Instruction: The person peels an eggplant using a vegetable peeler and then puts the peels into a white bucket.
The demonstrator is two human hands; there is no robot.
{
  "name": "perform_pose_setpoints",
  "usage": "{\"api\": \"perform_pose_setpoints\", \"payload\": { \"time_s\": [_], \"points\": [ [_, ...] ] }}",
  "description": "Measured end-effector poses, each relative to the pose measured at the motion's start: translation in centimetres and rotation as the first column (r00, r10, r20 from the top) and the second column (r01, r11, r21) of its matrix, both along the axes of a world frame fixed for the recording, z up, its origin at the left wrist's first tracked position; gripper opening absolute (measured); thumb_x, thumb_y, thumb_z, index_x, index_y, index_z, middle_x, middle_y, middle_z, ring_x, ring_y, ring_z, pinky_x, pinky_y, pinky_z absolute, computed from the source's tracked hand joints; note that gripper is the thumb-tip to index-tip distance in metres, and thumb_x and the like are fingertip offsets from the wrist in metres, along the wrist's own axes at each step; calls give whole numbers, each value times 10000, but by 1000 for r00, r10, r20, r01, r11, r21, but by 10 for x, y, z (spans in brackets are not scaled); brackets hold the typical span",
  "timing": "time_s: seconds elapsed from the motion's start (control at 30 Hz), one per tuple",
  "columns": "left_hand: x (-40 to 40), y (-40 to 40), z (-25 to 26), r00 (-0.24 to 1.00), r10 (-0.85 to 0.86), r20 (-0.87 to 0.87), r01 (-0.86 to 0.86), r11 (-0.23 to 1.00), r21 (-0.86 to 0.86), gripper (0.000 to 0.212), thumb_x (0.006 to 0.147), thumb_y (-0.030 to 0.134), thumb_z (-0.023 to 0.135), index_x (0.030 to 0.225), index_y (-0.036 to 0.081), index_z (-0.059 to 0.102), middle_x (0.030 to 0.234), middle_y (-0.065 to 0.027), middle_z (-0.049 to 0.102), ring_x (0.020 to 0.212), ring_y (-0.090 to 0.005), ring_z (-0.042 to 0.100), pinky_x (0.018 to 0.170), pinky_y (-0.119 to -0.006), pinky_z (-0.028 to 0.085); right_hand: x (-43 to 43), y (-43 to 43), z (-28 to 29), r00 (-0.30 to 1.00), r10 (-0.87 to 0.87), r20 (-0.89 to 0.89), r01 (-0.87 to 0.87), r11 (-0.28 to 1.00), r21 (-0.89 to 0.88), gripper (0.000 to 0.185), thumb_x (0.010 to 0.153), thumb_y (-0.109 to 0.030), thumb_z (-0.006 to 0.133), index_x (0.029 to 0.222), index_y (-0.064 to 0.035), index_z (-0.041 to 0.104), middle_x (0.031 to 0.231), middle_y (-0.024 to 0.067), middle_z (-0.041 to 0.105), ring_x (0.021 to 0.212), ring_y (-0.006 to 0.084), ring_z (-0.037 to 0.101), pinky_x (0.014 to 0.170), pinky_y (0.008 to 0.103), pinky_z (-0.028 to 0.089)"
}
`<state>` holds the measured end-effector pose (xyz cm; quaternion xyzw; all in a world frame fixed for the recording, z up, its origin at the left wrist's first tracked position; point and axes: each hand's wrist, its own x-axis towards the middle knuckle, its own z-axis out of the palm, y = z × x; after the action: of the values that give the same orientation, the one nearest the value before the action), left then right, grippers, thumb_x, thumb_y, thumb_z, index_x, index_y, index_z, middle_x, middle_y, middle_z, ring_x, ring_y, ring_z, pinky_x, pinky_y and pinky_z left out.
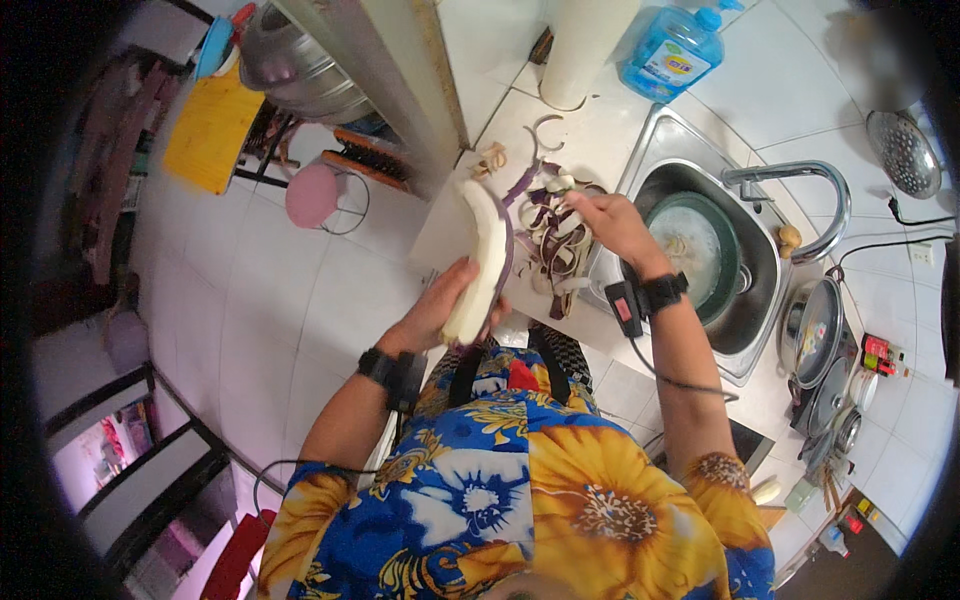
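My left hand (pixel 444 304) grips a long, partly peeled eggplant (pixel 480 255) near its lower end. White flesh shows along its near face, with purple skin left along the right side. My right hand (pixel 619 229) is over a heap of purple-and-white eggplant peelings (pixel 559 240) on the pale counter (pixel 592 146). Its curled fingertips meet a small pale piece (pixel 560 183), apparently eggplant; whether they grip it is unclear. Some brownish scraps (pixel 491 160) lie just beyond the eggplant's upper end.
Right of the heap, a steel sink (pixel 765 315) holds a green basin (pixel 731 255) of cloudy water under a curved faucet (pixel 832 187). A blue soap bottle (pixel 671 56) and a pale cylinder (pixel 585 56) stand behind. Pans (pixel 810 337) sit farther right; a pink-topped stool (pixel 312 196) stands left.
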<state>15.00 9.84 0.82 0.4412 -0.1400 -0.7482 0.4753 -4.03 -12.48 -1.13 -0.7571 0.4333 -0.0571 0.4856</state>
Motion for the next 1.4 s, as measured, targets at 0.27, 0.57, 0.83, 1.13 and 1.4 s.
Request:
{"api": "perform_pose_setpoints", "payload": {
  "time_s": [0.27, 0.57, 0.83, 1.13, 1.4],
  "points": [
    [-18, -46, -12, 920, 216, -328, -206, 976, 64, 534, 956, 533, 367, 1116, 53, 536, 882, -121, 621, 772, -189, 629, 635, -312, 560, -24, 105, 32, 971, -84, 223, 48, 986, 160, 465, 908, -319, 632, 614, 15, 496, 531, 0, 349, 528, 81, 321, 460, 282, 320],
    [-28, -61, -5, 903, 237, -357, -251, 968, 7, 514, 941, 531, 415, 1094, 51, 519, 872, -123, 588, 725, -194, 603, 606, -304, 519, -25, 150, 47, 963, -27, 268, 7, 997, 76, 420, 889, -278, 653, 632, 19, 504, 517, 70, 360, 498, 124, 315, 458, 308, 333],
    [-28, -52, 4, 959, 132, -251, -147, 988, -41, 472, 965, 514, 372, 1074, 83, 531, 780, -83, 597, 662, -155, 595, 599, -280, 523, -22, 136, 40, 966, 69, 249, -75, 997, 15, 442, 886, -342, 644, 642, 12, 540, 518, 124, 351, 474, 186, 316, 452, 331, 345],
    [-18, -29, -1, 954, 37, -299, -27, 999, 37, 547, 962, 551, 335, 1007, 57, 567, 740, -60, 545, 613, -146, 518, 539, -272, 449, -12, 103, 10, 968, 120, 218, -125, 992, 9, 363, 916, -267, 621, 730, 44, 612, 542, 16, 502, 495, 72, 500, 452, 246, 421],
    [-6, -15, 1, 958, 71, -279, -38, 992, 121, 539, 969, 556, 315, 1057, 69, 531, 704, -52, 487, 606, -154, 482, 537, -267, 424, 8, 78, 10, 958, 156, 239, -151, 988, -40, 445, 874, -343, 658, 634, 17, 554, 493, 111, 382, 469, 166, 328, 451, 336, 348]
  ]
}}
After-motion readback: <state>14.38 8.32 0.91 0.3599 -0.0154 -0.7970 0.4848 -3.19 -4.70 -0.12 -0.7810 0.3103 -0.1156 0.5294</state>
